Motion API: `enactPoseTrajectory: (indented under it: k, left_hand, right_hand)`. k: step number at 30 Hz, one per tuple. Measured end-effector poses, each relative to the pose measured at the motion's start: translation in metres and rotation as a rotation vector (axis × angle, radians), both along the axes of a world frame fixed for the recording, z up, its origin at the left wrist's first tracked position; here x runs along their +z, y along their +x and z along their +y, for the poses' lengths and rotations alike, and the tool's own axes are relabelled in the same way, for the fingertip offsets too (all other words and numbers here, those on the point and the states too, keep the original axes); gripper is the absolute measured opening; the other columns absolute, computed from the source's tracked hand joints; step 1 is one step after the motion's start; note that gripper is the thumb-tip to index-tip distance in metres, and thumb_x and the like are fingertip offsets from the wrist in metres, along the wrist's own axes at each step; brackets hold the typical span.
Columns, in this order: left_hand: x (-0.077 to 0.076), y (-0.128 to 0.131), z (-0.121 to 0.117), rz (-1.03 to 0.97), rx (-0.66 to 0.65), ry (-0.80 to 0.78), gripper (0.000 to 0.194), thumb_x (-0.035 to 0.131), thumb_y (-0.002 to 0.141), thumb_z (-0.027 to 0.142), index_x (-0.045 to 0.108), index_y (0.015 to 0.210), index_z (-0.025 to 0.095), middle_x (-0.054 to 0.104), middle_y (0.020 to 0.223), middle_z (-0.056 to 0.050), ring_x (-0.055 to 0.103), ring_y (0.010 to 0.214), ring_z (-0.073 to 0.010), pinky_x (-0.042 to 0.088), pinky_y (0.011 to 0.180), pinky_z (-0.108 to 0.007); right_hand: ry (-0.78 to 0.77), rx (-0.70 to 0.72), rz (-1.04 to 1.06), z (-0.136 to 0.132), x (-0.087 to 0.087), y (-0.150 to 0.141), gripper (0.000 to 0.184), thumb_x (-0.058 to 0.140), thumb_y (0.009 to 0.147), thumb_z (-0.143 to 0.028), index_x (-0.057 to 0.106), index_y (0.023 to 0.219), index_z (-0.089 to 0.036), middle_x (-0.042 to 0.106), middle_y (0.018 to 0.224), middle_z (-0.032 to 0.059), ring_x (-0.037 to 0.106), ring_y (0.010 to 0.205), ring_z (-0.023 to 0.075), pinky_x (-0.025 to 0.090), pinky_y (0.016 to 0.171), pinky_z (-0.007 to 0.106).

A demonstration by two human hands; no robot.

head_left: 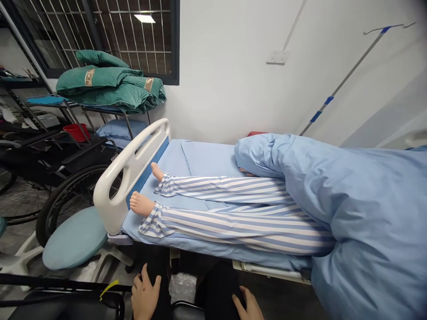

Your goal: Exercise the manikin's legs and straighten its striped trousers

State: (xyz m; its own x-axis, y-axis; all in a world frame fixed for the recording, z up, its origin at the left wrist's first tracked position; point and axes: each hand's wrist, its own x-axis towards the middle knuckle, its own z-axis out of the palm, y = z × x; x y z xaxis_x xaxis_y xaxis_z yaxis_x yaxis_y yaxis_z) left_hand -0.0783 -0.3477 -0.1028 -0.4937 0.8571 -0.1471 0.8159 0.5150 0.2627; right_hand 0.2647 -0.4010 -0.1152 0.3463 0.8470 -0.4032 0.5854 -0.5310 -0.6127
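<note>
What the bucket (77,133) holds is hidden. Left hand (248,306) and right hand (146,294) lie apart on the thighs (220,286), fingers open.

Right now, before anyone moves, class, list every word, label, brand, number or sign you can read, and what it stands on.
No readable text anywhere.
Green bedding: gold-and-dark bands, seemingly a pattern; any lettering is too small to read.
Wall socket: small marks, no legible wording.
</note>
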Motion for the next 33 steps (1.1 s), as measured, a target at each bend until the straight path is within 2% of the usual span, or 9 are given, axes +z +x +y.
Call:
enactPoseTrajectory:
  k: [3, 7, 10, 13, 15, 18, 23, 29, 33]
  left_hand:
    - [0.024, -0.006, 0.017, -0.206, -0.077, 0.163, 0.051, 0.042, 0.078, 0.033, 0.045, 0.124, 0.011, 0.052, 0.118, -0.016, 0.050, 0.109, -0.0282, 0.041, 0.090, -0.040]
    - [0.096, 0.017, 0.063, -0.608, -0.336, 0.334, 0.025, 0.042, 0.080, 0.036, 0.060, 0.086, 0.019, 0.064, 0.085, -0.003, 0.058, 0.083, -0.0174, 0.044, 0.079, -0.028]
    - [0.151, 0.046, 0.109, -0.738, -0.466, 0.438, 0.030, 0.040, 0.083, 0.036, 0.054, 0.063, 0.018, 0.058, 0.062, 0.001, 0.054, 0.066, -0.0126, 0.041, 0.068, -0.024]
    - [0.180, 0.067, 0.156, -0.796, -0.524, 0.522, 0.033, 0.039, 0.084, 0.033, 0.050, 0.058, 0.017, 0.054, 0.056, 0.003, 0.051, 0.061, -0.0102, 0.038, 0.065, -0.022]
    - [0.180, 0.072, 0.183, -0.799, -0.538, 0.521, 0.032, 0.039, 0.084, 0.032, 0.049, 0.058, 0.017, 0.052, 0.055, 0.003, 0.050, 0.059, -0.0094, 0.036, 0.062, -0.021]
    - [0.157, 0.070, 0.211, -0.665, -0.529, 0.463, 0.031, 0.036, 0.086, 0.030, 0.049, 0.060, 0.017, 0.052, 0.055, 0.003, 0.049, 0.057, -0.0090, 0.033, 0.060, -0.021]
    - [0.117, 0.063, 0.223, -0.200, -0.510, 0.345, 0.025, 0.038, 0.086, 0.029, 0.053, 0.070, 0.018, 0.060, 0.068, -0.002, 0.053, 0.068, -0.0131, 0.027, 0.061, -0.025]
    - [0.119, 0.072, 0.222, -0.001, -0.520, 0.175, 0.016, 0.042, 0.084, 0.029, 0.055, 0.080, 0.021, 0.064, 0.078, -0.003, 0.058, 0.077, -0.0174, 0.027, 0.060, -0.027]
    - [0.123, 0.074, 0.223, -0.010, -0.473, 0.167, 0.019, 0.039, 0.085, 0.030, 0.056, 0.079, 0.022, 0.066, 0.080, -0.004, 0.059, 0.076, -0.0184, 0.025, 0.059, -0.028]
  right_hand:
    - [0.108, 0.047, 0.049, 0.012, 0.028, -0.003, 0.041, 0.043, 0.072, -0.046, 0.059, 0.099, -0.019, 0.062, 0.109, 0.0124, 0.057, 0.104, 0.0271, 0.044, 0.091, 0.033]
    - [0.258, 0.260, 0.199, 0.056, 0.094, -0.041, 0.030, 0.040, 0.083, -0.045, 0.055, 0.075, -0.021, 0.062, 0.073, 0.0046, 0.058, 0.071, 0.0195, 0.046, 0.067, 0.028]
    - [0.364, 0.312, 0.255, 0.097, 0.134, -0.082, 0.035, 0.039, 0.086, -0.044, 0.047, 0.064, -0.019, 0.052, 0.059, 0.0004, 0.049, 0.058, 0.0141, 0.038, 0.057, 0.024]
    - [0.430, 0.347, 0.329, 0.137, 0.155, -0.118, 0.035, 0.040, 0.087, -0.041, 0.046, 0.062, -0.018, 0.049, 0.056, -0.0015, 0.044, 0.054, 0.0115, 0.034, 0.055, 0.022]
    - [0.471, 0.383, 0.346, 0.162, 0.163, -0.134, 0.033, 0.040, 0.087, -0.038, 0.046, 0.062, -0.018, 0.049, 0.055, -0.0022, 0.043, 0.053, 0.0104, 0.033, 0.054, 0.021]
    - [0.555, 0.415, 0.293, 0.197, 0.172, -0.149, 0.029, 0.042, 0.087, -0.034, 0.045, 0.062, -0.018, 0.046, 0.054, -0.0033, 0.041, 0.052, 0.0093, 0.031, 0.055, 0.021]
    - [0.642, 0.448, 0.226, 0.245, 0.174, -0.164, 0.027, 0.043, 0.085, -0.029, 0.044, 0.061, -0.018, 0.041, 0.052, -0.0044, 0.037, 0.050, 0.0081, 0.028, 0.052, 0.020]
    - [0.504, 0.512, 0.362, 0.278, 0.145, -0.163, 0.027, 0.048, 0.081, -0.033, 0.046, 0.060, -0.017, 0.045, 0.053, -0.0040, 0.040, 0.052, 0.0085, 0.030, 0.052, 0.020]
    - [0.442, 0.481, 0.446, 0.288, 0.141, -0.158, 0.033, 0.046, 0.082, -0.036, 0.042, 0.055, -0.017, 0.044, 0.052, -0.0038, 0.041, 0.053, 0.0088, 0.031, 0.052, 0.020]
